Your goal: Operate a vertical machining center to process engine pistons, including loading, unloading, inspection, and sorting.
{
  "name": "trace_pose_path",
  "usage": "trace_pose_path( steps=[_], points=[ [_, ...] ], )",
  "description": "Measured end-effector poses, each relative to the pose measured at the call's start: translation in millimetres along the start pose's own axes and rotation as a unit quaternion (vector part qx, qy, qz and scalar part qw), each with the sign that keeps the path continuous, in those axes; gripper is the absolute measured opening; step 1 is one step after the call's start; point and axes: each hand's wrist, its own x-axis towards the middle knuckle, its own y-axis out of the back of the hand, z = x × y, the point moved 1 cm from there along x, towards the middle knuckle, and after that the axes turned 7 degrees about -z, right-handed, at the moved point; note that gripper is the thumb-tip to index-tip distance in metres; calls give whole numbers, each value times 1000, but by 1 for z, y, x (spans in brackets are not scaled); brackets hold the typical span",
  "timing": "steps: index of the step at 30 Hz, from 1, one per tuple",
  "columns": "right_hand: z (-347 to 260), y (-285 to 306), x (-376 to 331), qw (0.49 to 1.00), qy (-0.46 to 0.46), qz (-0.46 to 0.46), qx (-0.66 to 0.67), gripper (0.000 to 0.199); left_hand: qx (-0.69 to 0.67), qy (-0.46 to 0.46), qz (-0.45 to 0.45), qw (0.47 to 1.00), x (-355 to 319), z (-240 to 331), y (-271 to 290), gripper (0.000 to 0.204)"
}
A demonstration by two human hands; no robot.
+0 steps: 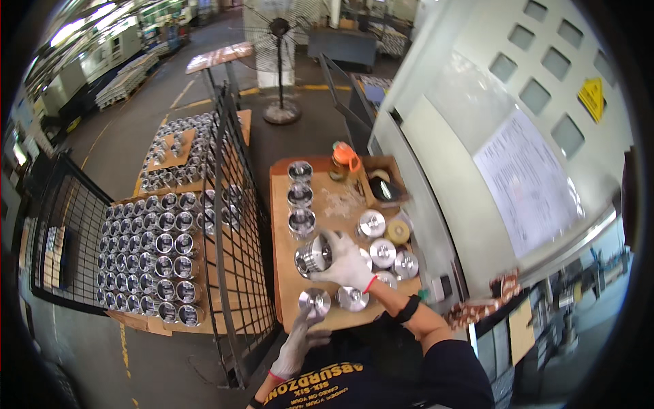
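Observation:
My right hand [346,264], in a white glove, is closed round a shiny metal piston [313,258], which it holds tilted over the brown board of the worktable. Below and to the left, my gloved left hand [294,349] has its fingers stretched out and apart. One fingertip reaches the near edge of another piston [314,300] that stands on the board; whether it presses on it, I cannot tell. Beside that one is a further piston [352,298], close to my right wrist. Three pistons [300,195] form a column at the board's left side.
More pistons [383,253] and a yellowish round piece [398,232] crowd the board's right side. Behind them are an orange-topped bottle [345,158] and a cardboard box [385,180]. A black mesh fence [235,225] divides the table from rows of pistons [165,243]. A machine panel [470,123] rises at right.

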Motion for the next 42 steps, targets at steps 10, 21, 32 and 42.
trace_pose_path(
  steps=[10,21,32,42],
  points=[
    [-100,70,-160,985,-170,-14,-30,103,-189,3,-140,972,38,-4,-66,80],
    [-78,115,-337,932,-273,235,28,97,18,200,-323,925,45,-79,-191,86],
    [91,212,-521,714,-517,470,-46,101,449,-86,-497,738,114,-167,-304,63],
    [266,272,-558,704,-544,436,-139,95,598,-273,-439,612,175,-213,-342,42]
  ],
)
